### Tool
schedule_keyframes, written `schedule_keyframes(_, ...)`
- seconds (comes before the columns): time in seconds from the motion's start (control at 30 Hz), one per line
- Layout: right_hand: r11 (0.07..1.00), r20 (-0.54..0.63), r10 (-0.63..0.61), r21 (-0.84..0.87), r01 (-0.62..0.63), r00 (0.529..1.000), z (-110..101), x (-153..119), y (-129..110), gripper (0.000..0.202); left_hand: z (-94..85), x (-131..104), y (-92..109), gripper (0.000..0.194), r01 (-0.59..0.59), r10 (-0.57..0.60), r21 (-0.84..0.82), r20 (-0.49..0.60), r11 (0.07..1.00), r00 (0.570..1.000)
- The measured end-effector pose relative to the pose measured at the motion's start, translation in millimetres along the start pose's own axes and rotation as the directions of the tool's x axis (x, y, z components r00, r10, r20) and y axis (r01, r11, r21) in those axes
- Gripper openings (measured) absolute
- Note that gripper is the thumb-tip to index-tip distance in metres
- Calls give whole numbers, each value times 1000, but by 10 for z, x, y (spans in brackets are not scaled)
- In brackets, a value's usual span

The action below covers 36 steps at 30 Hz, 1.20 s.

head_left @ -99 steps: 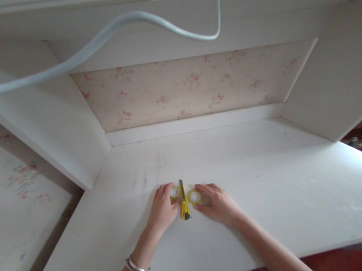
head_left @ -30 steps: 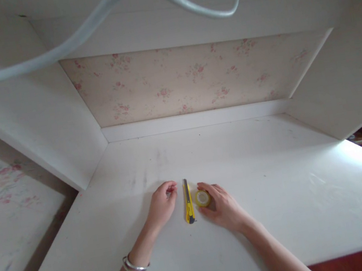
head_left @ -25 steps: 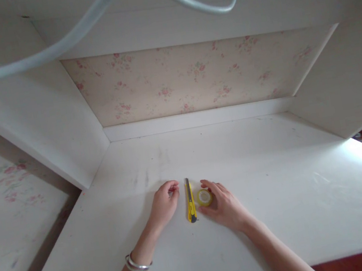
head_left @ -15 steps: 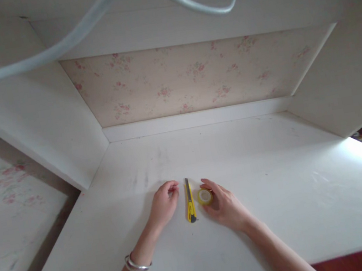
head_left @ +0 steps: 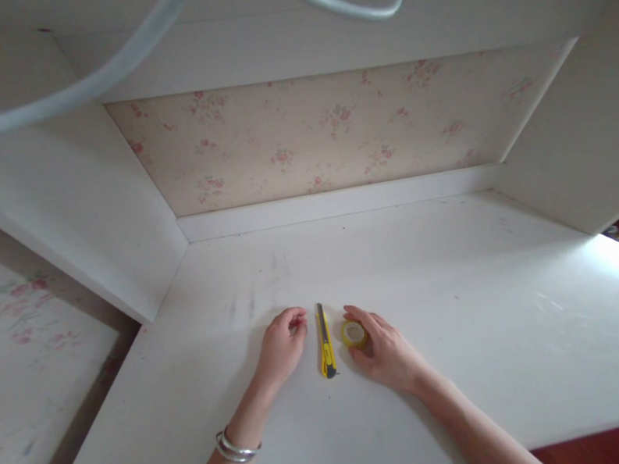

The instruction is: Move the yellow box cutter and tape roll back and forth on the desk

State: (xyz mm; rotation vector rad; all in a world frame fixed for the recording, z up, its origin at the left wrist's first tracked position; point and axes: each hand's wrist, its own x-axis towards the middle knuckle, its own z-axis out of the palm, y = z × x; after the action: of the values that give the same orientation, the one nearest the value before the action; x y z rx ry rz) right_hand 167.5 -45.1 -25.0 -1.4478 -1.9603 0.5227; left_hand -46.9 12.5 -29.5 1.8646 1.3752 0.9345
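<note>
Silver bangles (head_left: 237,447) circled the left wrist (head_left: 245,426). The left hand (head_left: 282,349) curled inward, fingertips nearly meeting, anything inside impossible to tell; the right hand (head_left: 387,352) cupped a round yellow tape roll (head_left: 353,333) between thumb and fingers. Between them a slim yellow-and-black cutter (head_left: 328,351) lay lengthwise on the scuffed white bench (head_left: 452,343). Beyond showed floral wallpaper (head_left: 299,135).

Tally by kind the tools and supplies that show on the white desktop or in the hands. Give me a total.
Utility knife: 1
Tape roll, between the right hand's thumb and fingers: 1
Total: 2 visible; whether the left hand's curled fingers hide anything cannot be told.
</note>
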Motion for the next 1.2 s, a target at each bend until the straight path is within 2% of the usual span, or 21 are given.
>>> schedule_keyframes(0.1, 999, -61, -5, -41, 3, 998, 13, 8, -32, 59, 1, 2, 5, 20, 1, -1, 7, 0, 1000, 1000)
schedule_keyframes(0.2, 995, -120, 57, -77, -66, 991, 38, 3, -59, 52, 1, 3, -1, 21, -2, 2, 14, -6, 1000, 1000)
schedule_keyframes(0.4, 988, -153, 146, -19, -151, 977, -21, -57, 37, 50, 6, 10, -31, 21, -2, 2, 15, 9, 1000, 1000)
schedule_keyframes(0.53, 979, -270, 201, 24, -202, 942, -273, -85, 324, 51, 11, 10, -41, 21, -10, 10, 23, 11, 1000, 1000)
schedule_keyframes(0.7, 919, -442, 327, -55, -389, 835, -766, -194, 864, 55, 14, 3, -24, 21, -24, 23, 46, 10, 999, 1000)
schedule_keyframes(0.8, 876, -493, 360, -112, -469, 792, -1004, -290, 1137, 64, 18, 4, -13, 21, -23, 22, 57, 16, 998, 1000)
schedule_keyframes(0.9, 854, -501, 382, -131, -504, 777, -1113, -361, 1307, 68, 17, 11, -9, 21, -21, 20, 63, 20, 998, 1000)
schedule_keyframes(1.0, 845, -477, 410, -122, -521, 777, -1106, -389, 1381, 67, -4, 1, 29, 22, -19, 18, 82, 14, 996, 1000)
schedule_keyframes(1.1, 849, -462, 420, -103, -518, 781, -1062, -401, 1377, 68, -34, -71, 154, 20, -12, 16, 218, -20, 976, 1000)
schedule_keyframes(1.2, 857, -498, 455, 20, -514, 738, -1041, -449, 1297, 75, -30, -205, 345, 30, -2, 19, 452, -33, 892, 999)
